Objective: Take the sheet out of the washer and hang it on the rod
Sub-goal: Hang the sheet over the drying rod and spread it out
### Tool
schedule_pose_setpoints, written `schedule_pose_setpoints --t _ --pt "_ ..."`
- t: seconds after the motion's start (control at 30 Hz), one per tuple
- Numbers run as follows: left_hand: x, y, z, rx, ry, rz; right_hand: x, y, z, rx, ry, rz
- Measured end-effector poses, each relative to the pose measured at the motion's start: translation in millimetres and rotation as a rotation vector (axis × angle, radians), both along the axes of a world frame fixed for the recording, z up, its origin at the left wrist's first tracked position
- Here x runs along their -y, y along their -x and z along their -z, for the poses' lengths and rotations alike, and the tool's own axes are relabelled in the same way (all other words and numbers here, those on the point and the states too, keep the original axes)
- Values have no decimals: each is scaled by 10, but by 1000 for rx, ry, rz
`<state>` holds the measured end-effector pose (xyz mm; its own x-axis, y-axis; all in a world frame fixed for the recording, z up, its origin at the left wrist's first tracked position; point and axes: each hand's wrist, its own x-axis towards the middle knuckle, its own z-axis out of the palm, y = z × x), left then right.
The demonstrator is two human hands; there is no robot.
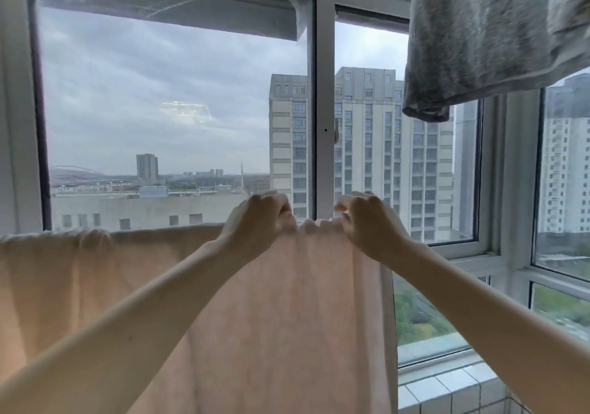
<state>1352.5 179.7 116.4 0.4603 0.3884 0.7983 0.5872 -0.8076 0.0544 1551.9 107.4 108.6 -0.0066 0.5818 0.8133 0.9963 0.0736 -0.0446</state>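
A pale pink sheet (287,302) hangs in front of me, its top edge running level from the far left to the middle of the view. The rod under that edge is hidden by the cloth. My left hand (258,222) grips the top edge with curled fingers. Close beside it, my right hand (367,225) pinches the same edge, and the cloth bunches a little between the two hands. The sheet's right side falls straight down below my right hand. No washer is in view.
A large window (325,119) with white frames stands just behind the sheet. A grey garment (485,36) hangs from above at the top right. A white tiled ledge (447,388) runs under the window at the lower right.
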Motion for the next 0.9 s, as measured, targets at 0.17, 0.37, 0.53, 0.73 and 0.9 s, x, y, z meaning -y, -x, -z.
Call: schedule_pose_setpoints --t 0.17,0.37,0.53,0.73,0.9 --pt "3 23 52 8 46 -38 -31 213 46 -6 128 -225" --pt "-45 652 40 -11 167 -48 -157 187 61 31 36 -225" --pt "-75 1138 75 18 249 -90 -286 140 8 -39 -41 -35" --pt "-95 1424 69 139 298 -170 -315 257 -14 -73 88 -61" --pt "-74 1278 7 184 251 -191 -318 729 41 37 98 -388"
